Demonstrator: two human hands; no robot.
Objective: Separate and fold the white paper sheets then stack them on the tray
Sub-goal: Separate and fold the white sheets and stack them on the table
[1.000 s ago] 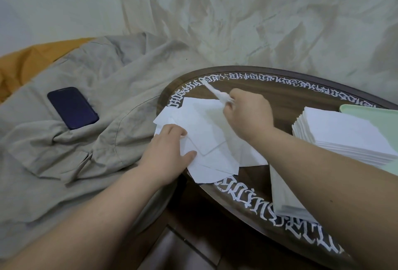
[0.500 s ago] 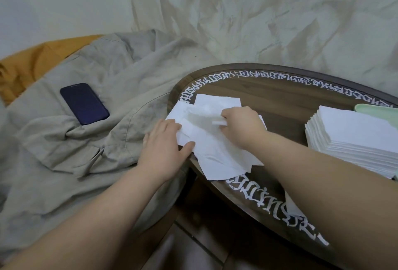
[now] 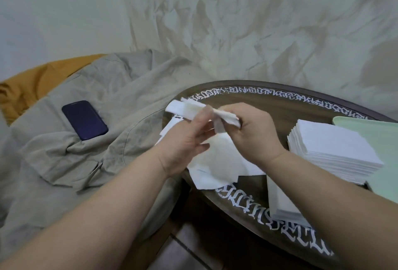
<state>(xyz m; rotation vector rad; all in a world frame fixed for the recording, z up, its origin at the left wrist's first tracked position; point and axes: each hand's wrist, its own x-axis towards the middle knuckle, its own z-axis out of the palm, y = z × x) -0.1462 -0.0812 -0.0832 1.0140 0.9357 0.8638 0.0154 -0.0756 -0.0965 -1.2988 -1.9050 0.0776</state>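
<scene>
Both hands hold one white paper sheet [image 3: 189,108] in the air above the round dark table [image 3: 280,106]. My left hand [image 3: 187,140] pinches its left part between thumb and fingers. My right hand [image 3: 252,134] grips its crumpled right end. Below them loose white sheets [image 3: 217,166] lie spread on the table's left side. A tall stack of folded sheets [image 3: 331,149] stands at the right, partly on a pale green tray [image 3: 379,130]. Another thin pile of sheets [image 3: 280,201] lies near the table's front edge, partly under my right forearm.
A dark blue phone [image 3: 85,120] lies on a beige garment [image 3: 75,151] left of the table. An orange cloth [image 3: 32,82] shows behind it. A crumpled pale sheet [image 3: 237,22] covers the background. The table rim carries white lettering [image 3: 247,201].
Both hands have lifted off the loose sheets and raised one sheet into the air. The left hand, which pressed the pile, now pinches that sheet.
</scene>
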